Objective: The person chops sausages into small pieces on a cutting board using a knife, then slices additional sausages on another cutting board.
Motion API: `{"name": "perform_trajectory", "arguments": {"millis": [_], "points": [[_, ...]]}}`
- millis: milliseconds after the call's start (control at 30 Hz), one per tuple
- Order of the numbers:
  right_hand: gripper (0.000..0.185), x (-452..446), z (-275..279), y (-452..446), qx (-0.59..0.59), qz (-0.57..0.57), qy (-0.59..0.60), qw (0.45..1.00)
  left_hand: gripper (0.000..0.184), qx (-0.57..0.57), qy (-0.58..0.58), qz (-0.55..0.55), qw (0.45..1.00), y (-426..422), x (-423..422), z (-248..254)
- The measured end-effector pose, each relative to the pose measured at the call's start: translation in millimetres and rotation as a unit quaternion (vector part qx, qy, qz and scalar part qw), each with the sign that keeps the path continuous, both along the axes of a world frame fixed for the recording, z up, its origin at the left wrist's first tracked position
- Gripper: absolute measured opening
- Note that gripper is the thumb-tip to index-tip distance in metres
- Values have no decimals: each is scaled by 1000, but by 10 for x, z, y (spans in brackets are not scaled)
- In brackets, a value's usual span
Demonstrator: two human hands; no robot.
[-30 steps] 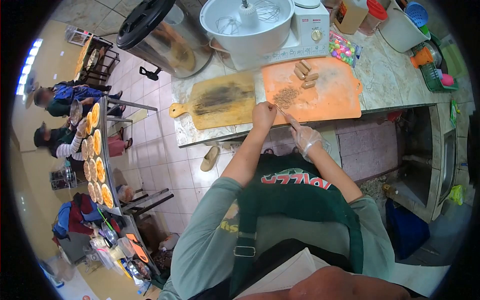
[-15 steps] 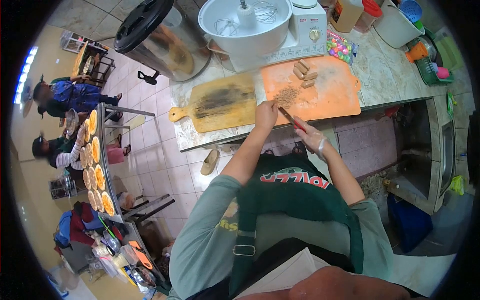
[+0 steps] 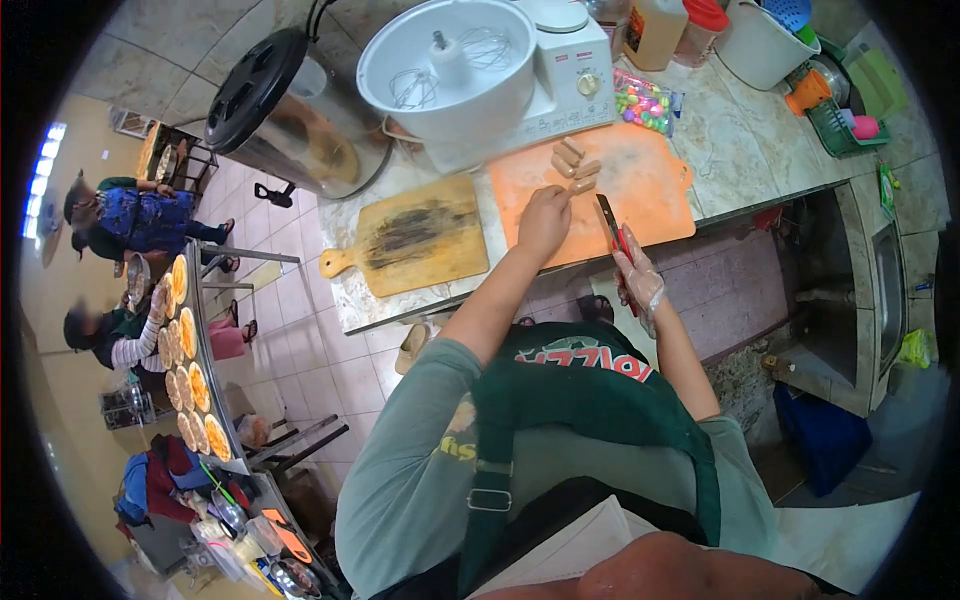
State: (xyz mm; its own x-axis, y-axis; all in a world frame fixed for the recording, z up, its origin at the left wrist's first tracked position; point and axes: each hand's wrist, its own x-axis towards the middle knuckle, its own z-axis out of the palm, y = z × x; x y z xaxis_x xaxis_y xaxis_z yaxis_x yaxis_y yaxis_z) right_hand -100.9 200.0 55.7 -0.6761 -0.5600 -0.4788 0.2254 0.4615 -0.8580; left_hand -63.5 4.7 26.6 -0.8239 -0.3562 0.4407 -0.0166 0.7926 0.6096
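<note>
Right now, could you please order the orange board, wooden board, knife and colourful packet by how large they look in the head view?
1. Orange board
2. Wooden board
3. Colourful packet
4. Knife, partly hidden by the right hand

A green apron overlies a grey-green shirt.

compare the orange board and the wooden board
The orange board has a small looped handle; the wooden board has a longer one. The wooden board is darkly stained; the orange board has pale smudges. Sausages lie on the orange board, none on the wooden board. Both lie on the counter.
</note>
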Motion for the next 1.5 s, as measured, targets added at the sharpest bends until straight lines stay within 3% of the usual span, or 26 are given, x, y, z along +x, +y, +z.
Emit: {"name": "perform_trajectory", "arguments": {"millis": [100,167,200,333,433,467,633,700,733,1267,1367,1433,1500], "points": [[54,-201,0,177,13,2,-22,1000,17,-16,-26,-16,999,109,-312,-102],[54,-352,45,271,22,8,-26,999,18,-4,-132,31,991,174,-441,-90],[54,-427,66,312,33,14,-32,999,18,-5,-133,32,991,211,-496,-52],[54,-736,80,448,45,40,-40,997,21,113,-142,93,979,448,-704,12],[55,-971,-170,463,82,77,28,993,23,177,-136,146,964,643,-897,56],[55,-1041,-295,451,91,102,102,985,23,210,-152,171,950,695,-960,72],[53,-1229,-287,369,103,171,229,953,22,260,-122,236,928,868,-1182,-12],[52,-1235,-228,325,43,168,257,951,22,289,-111,256,916,909,-1235,1],[51,-1265,-106,286,127,204,199,950,21,299,-92,273,910,936,-1251,34],[46,-1522,-97,140,105,273,257,921,19,426,-57,287,856,922,-1280,-251],[46,-1420,-56,292,135,287,237,918,18,404,-69,297,863,934,-1273,-177],[47,-1319,65,414,223,295,183,911,17,418,-67,294,857,934,-1269,-160],[47,-1247,139,508,222,292,206,907,17,432,-63,291,851,918,-1277,-186]]}}
